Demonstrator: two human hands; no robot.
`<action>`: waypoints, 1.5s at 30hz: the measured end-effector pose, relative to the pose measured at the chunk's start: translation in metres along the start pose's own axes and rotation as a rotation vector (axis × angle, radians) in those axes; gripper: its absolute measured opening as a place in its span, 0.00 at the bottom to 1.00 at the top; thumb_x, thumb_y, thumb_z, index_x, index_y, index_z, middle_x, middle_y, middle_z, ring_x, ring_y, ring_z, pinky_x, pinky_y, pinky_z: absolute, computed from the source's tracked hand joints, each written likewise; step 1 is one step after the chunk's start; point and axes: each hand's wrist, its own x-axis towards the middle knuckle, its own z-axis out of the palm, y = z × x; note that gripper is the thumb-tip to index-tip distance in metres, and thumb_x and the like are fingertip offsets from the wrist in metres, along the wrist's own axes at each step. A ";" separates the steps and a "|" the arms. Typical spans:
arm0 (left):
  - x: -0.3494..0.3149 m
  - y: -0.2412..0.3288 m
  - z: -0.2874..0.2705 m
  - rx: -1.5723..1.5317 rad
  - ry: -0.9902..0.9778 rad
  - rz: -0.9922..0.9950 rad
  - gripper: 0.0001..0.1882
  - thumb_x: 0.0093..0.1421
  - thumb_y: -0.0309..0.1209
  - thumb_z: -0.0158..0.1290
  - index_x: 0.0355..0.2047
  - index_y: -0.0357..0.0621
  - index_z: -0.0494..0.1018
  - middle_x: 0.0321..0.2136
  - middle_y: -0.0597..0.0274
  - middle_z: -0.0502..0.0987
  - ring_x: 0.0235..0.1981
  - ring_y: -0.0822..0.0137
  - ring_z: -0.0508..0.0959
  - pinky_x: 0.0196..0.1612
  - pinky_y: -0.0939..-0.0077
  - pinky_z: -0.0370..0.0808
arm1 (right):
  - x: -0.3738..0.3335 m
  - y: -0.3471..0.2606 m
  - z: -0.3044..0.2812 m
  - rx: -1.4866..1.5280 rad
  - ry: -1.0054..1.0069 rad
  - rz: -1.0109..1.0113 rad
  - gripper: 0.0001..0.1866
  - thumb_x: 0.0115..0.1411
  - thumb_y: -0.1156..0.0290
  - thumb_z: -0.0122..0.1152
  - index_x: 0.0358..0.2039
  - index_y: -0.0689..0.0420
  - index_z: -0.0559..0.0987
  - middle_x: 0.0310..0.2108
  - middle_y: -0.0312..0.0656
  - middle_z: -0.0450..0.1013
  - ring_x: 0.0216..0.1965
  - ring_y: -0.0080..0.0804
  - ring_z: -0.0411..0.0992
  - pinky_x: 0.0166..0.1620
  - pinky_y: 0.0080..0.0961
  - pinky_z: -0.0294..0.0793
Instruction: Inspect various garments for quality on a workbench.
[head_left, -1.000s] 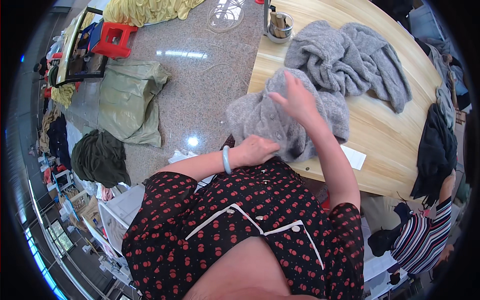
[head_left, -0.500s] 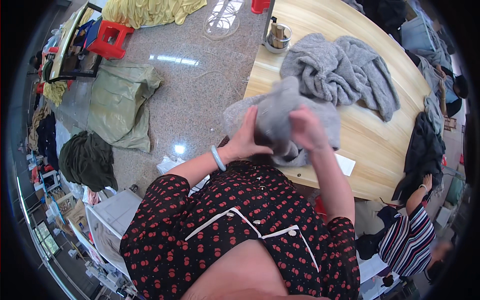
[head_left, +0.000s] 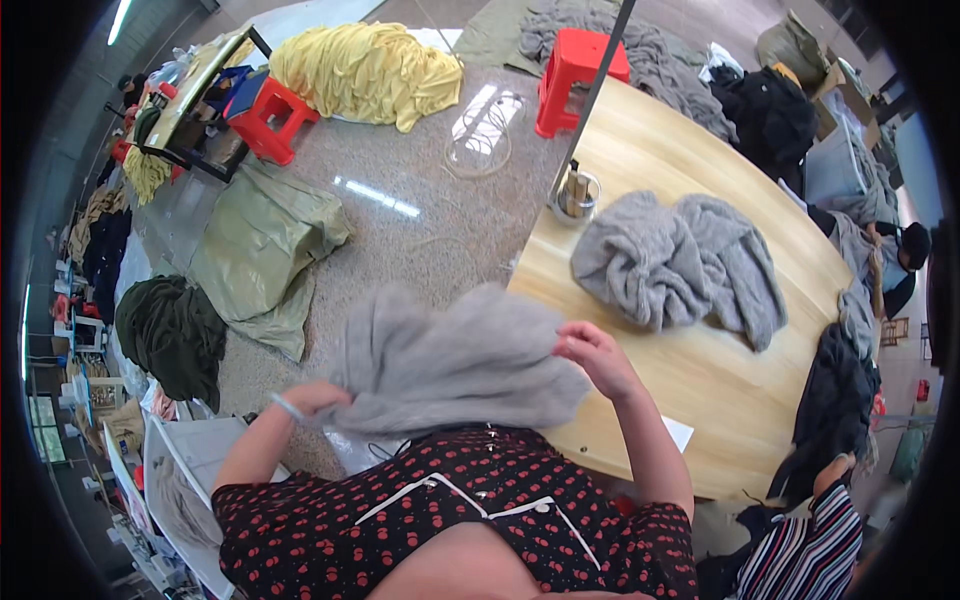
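Note:
A grey knit garment point(head_left: 455, 355), blurred by motion, hangs in the air before my body, off the table's left side. My left hand point(head_left: 322, 397), with a pale bangle on its wrist, is closed on the garment's left end. Beside the garment's right edge, my right hand point(head_left: 600, 358) is raised with its fingers loosely bent and apart; nothing shows gripped in it. More grey knitwear point(head_left: 665, 260) lies in a crumpled heap on the wooden table point(head_left: 720, 415).
A cup of tools point(head_left: 576, 197) stands at the table's far left corner, with a white card point(head_left: 677, 434) near the front edge. Red stools point(head_left: 580, 75), a yellow cloth heap point(head_left: 365, 75) and a green plastic sheet point(head_left: 262, 245) are on the floor. A co-worker's striped sleeve point(head_left: 810, 550) shows at right.
The grey garment has gone from a bunch over the table edge to spread out further left. My hands have moved apart, the left one leftward. The view has shifted.

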 end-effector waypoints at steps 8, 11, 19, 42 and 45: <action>0.061 -0.057 -0.040 -0.577 0.017 -0.165 0.16 0.51 0.29 0.48 0.40 0.35 0.69 0.39 0.53 0.74 0.38 0.63 0.74 0.46 0.68 0.69 | -0.012 0.081 -0.065 -0.075 0.291 0.187 0.09 0.54 0.69 0.53 0.36 0.58 0.71 0.25 0.35 0.71 0.28 0.18 0.67 0.34 0.13 0.64; 0.147 -0.010 -0.104 -1.161 0.043 -0.101 0.11 0.49 0.24 0.46 0.34 0.36 0.72 0.33 0.52 0.76 0.34 0.58 0.77 0.44 0.64 0.73 | -0.013 0.088 -0.064 0.047 0.331 0.190 0.10 0.55 0.69 0.52 0.36 0.58 0.71 0.26 0.35 0.71 0.28 0.19 0.68 0.35 0.15 0.66; 0.118 0.388 -0.367 -0.936 0.457 1.174 0.18 0.55 0.34 0.47 0.44 0.41 0.65 0.42 0.57 0.69 0.42 0.61 0.70 0.47 0.67 0.67 | 0.002 0.049 -0.070 0.152 0.506 0.023 0.09 0.56 0.68 0.52 0.36 0.58 0.70 0.26 0.36 0.71 0.30 0.20 0.68 0.37 0.16 0.67; 0.234 0.278 0.045 -1.114 -0.493 0.303 0.40 0.55 0.60 0.36 0.56 0.39 0.53 0.53 0.48 0.60 0.54 0.58 0.61 0.56 0.62 0.56 | -0.031 0.010 0.028 -0.397 0.373 -0.290 0.16 0.49 0.74 0.53 0.41 0.59 0.73 0.29 0.40 0.72 0.27 0.21 0.67 0.31 0.18 0.67; 0.223 0.271 0.053 -1.088 -0.457 0.230 0.27 0.58 0.46 0.42 0.49 0.36 0.61 0.46 0.53 0.68 0.47 0.62 0.69 0.52 0.67 0.64 | -0.045 0.016 0.044 -0.469 0.144 -0.252 0.17 0.50 0.74 0.55 0.42 0.58 0.73 0.32 0.37 0.73 0.32 0.22 0.69 0.35 0.18 0.67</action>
